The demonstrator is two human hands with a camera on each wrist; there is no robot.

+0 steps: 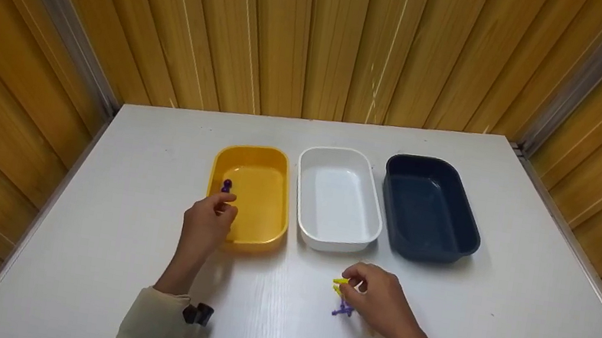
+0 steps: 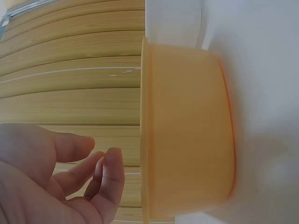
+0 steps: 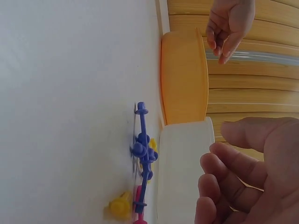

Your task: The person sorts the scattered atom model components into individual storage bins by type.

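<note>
Over the near left part of the yellow bin (image 1: 258,234) is my left hand (image 1: 208,221), its fingers loosely bent with a gap between thumb and fingertips. A small dark purple knobbed piece (image 1: 227,185) shows inside the bin just past those fingertips. My right hand (image 1: 377,297) hovers above a few small plastic pieces on the table, fingers relaxed and holding nothing. Below it lie a purple stick-like piece with knobs (image 3: 143,156), a yellow piece (image 3: 120,207) and a pink one (image 3: 139,205). The right hand partly covers them in the head view.
To the right of the yellow bin stand a white bin (image 1: 335,240) and a dark blue bin (image 1: 426,250), side by side on the white table (image 1: 266,319). Wood-look panels (image 1: 337,43) enclose the table at the back and both sides.
</note>
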